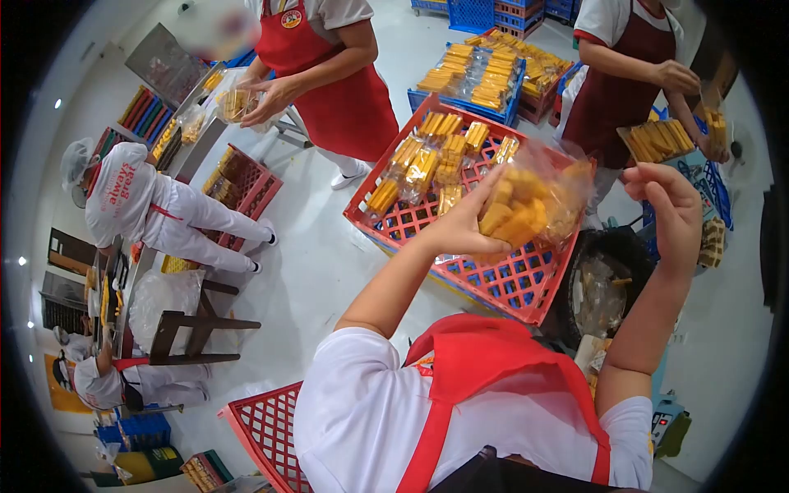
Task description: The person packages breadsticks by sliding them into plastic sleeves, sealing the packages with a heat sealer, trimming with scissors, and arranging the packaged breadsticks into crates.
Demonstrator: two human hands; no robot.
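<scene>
My left hand (467, 223) is closed around a clear plastic bag of yellow-orange snack pieces (519, 205), held above a red crate (538, 308). Packs of yellow sticks (422, 168) in clear wrap lie in the crate's far left part, with its lattice floor showing near me. My right hand (672, 205) is raised to the right of the bag, apart from it. Its fingers are bent but spaced, and nothing shows between them.
A black bin (631, 246) with clear plastic stands right of the crate. Beyond it are blue crates (509, 111) of packs. Two co-workers in red aprons (337, 94) handle packs across from me. More people work at the left tables; a stool (197, 329) stands there.
</scene>
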